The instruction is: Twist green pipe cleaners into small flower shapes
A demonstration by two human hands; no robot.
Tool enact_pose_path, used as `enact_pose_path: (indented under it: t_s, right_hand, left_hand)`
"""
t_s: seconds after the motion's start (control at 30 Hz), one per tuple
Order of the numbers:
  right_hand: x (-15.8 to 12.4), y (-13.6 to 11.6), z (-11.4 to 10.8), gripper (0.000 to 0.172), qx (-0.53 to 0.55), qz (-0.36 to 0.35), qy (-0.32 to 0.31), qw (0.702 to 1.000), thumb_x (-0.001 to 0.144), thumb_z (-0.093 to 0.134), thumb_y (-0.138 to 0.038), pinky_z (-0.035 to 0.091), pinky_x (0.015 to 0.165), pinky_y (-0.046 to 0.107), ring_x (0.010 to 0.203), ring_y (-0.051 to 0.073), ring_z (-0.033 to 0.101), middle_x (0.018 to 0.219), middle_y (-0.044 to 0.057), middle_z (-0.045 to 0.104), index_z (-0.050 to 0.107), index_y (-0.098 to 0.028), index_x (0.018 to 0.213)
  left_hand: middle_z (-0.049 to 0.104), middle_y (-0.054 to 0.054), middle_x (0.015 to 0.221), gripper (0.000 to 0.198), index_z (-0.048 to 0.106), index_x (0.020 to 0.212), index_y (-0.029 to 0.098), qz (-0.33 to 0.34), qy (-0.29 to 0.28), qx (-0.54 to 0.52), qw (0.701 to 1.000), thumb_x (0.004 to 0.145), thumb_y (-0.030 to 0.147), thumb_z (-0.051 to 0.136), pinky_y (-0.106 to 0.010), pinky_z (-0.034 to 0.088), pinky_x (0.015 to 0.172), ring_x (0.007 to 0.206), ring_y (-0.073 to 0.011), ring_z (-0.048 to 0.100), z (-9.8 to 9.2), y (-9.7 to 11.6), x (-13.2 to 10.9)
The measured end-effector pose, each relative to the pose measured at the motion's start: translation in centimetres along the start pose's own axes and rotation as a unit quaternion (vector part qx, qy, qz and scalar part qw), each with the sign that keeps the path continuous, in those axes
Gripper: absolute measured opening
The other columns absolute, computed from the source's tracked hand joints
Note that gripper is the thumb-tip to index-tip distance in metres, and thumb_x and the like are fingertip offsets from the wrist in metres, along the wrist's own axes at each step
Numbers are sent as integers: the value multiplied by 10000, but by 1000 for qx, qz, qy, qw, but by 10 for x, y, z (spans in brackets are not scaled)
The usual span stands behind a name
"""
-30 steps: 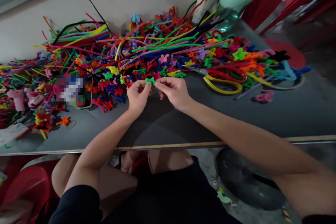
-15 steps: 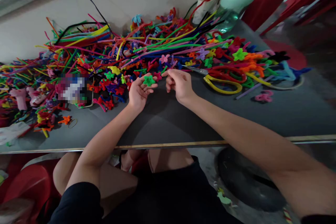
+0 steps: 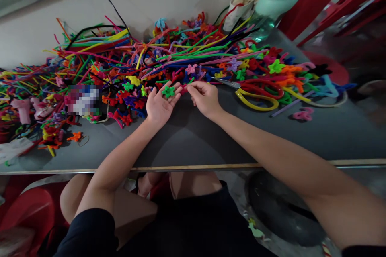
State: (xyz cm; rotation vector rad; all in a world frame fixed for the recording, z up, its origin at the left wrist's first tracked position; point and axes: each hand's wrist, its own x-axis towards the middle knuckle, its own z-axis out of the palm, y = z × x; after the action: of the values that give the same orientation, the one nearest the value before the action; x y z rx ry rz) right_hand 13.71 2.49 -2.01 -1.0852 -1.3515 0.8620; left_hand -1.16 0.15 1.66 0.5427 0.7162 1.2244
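My left hand (image 3: 159,106) is palm up above the dark tabletop, its fingers stretched out and spread. A small green pipe-cleaner flower (image 3: 168,92) lies on those fingers. Just to the right, my right hand (image 3: 205,98) is closed, thumb and forefinger pressed together, close to the left fingertips. What it pinches, if anything, is too small to make out. Scissors with red and yellow handles (image 3: 256,98) lie right of my right hand. Behind both hands spreads a heap of coloured pipe cleaners and finished flowers, among them a pink flower (image 3: 191,69).
Long pipe cleaners (image 3: 199,54) lie across the heap. A green plastic bottle (image 3: 265,12) and a white cup (image 3: 237,14) with crumpled tissue stand at the back right. A pink twisted piece (image 3: 303,114) and an orange flower (image 3: 75,136) rest nearer the table's edge (image 3: 196,166).
My left hand has opened flatter, its fingers more spread under the green flower. My right hand's fingers have drawn closer together. The view has shifted slightly.
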Motion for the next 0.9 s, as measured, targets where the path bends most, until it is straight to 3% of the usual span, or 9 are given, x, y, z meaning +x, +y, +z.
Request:
enact_pose_path:
  t_s: [0.13, 0.23, 0.4, 0.63, 0.77, 0.9]
  right_hand:
    - [-2, -2, -1, 240, -28, -28, -13, 999, 823, 609, -389, 382, 486, 243, 493, 92, 468, 573, -19, 563, 695, -168, 861]
    - [-5, -6, -3, 245, -76, -89, -24, 993, 850, 603, -386, 421, 511, 248, 514, 100, 516, 618, -4, 622, 716, -179, 918]
    - [-7, -12, -6, 197, -180, -239, -40, 953, 878, 598, -366, 515, 652, 293, 677, 152, 640, 788, 35, 720, 730, -226, 920]
    - [-7, -10, -5, 133, -196, -342, -37, 918, 870, 621, -275, 550, 710, 275, 783, 158, 691, 861, 39, 743, 746, -236, 896]
    - [-8, -8, -5, 127, -214, -352, -22, 911, 868, 627, -269, 552, 705, 277, 771, 159, 692, 843, 36, 742, 749, -234, 865]
    - [-9, -6, -4, 148, -226, -326, -25, 918, 883, 606, -282, 545, 694, 272, 762, 155, 689, 846, 38, 741, 743, -230, 867]
  left_hand:
    - [616, -107, 1260, 564, 578, 1226, 155, -8, -10, 43, 999, 971, 504, 217, -393, 464, 1000, 1279, -251, 513, -3, -3, 3]
    - [659, -89, 1185, 483, 626, 1153, 161, -17, -3, 91, 996, 988, 420, 253, -380, 480, 979, 1216, -230, 569, -5, -8, 7]
    - [722, -58, 1003, 288, 692, 1021, 175, 27, 14, 179, 983, 957, 235, 417, -358, 504, 950, 1083, -196, 641, -10, -18, 9]
    - [718, -60, 991, 241, 706, 1005, 174, 72, 14, 217, 973, 932, 280, 503, -344, 531, 910, 1019, -185, 652, -14, -22, 10]
    - [713, -53, 949, 237, 706, 975, 171, 81, 7, 230, 970, 931, 282, 501, -310, 552, 842, 913, -152, 664, -18, -25, 12]
    - [679, -16, 771, 226, 700, 851, 166, 106, 18, 270, 957, 914, 308, 536, -263, 535, 769, 756, -113, 633, -23, -31, 15]
